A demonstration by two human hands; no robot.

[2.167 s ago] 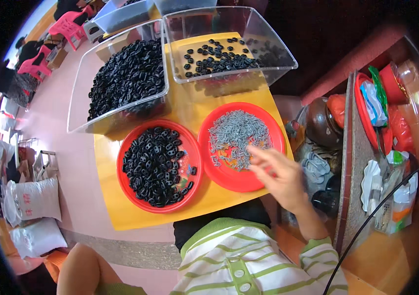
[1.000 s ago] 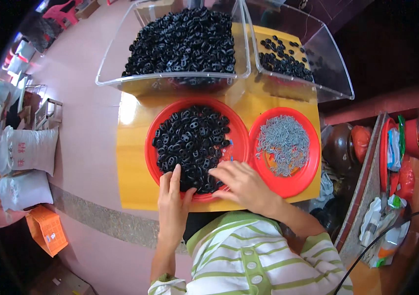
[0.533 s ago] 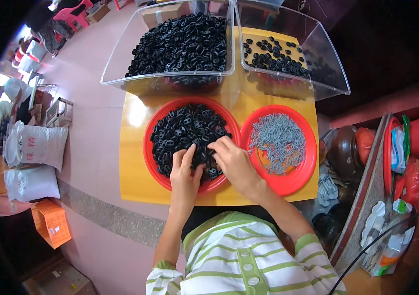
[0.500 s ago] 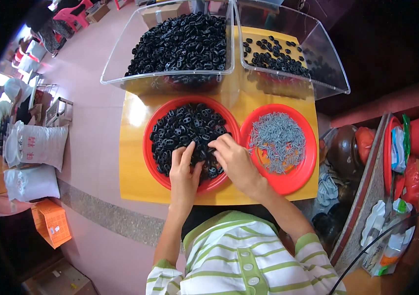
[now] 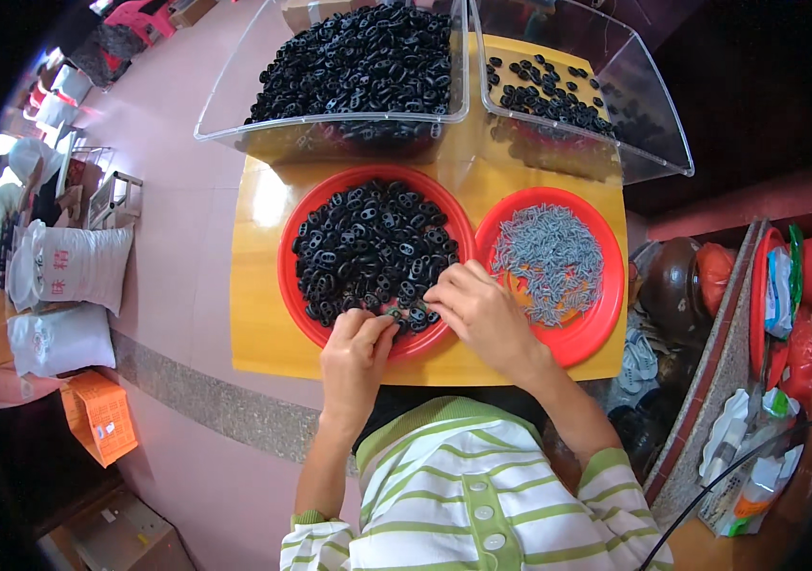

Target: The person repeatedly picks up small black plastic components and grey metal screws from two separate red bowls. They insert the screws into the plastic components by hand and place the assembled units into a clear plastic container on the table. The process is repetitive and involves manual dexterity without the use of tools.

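A round red plate [image 5: 289,285] holds a heap of black oval pieces with two holes each [image 5: 368,228]. Over its near rim is my left hand [image 5: 354,352], thumb and fingers pinched together; something small and dark shows at the tips, too small to name. My right hand [image 5: 482,309] reaches across the plate's right edge, its fingers bent and closed above the near right of the heap. Whatever sits between those fingertips is hidden. To the right, a second red plate [image 5: 613,285] carries many thin grey rod-like pieces [image 5: 549,252], partly behind my right hand.
Behind the plates stand two clear plastic bins: the left bin [image 5: 225,114] piled with black pieces, the right bin [image 5: 653,143] thinly filled. All rest on a yellow tabletop [image 5: 258,333]. White sacks [image 5: 73,266] and an orange basket [image 5: 99,419] are on the left; jars [image 5: 674,285] stand right.
My left hand has drawn back from the heap to the near rim, fingers now pinched. My right hand has shifted slightly right and down, away from the heap's middle. The view has shifted a little.
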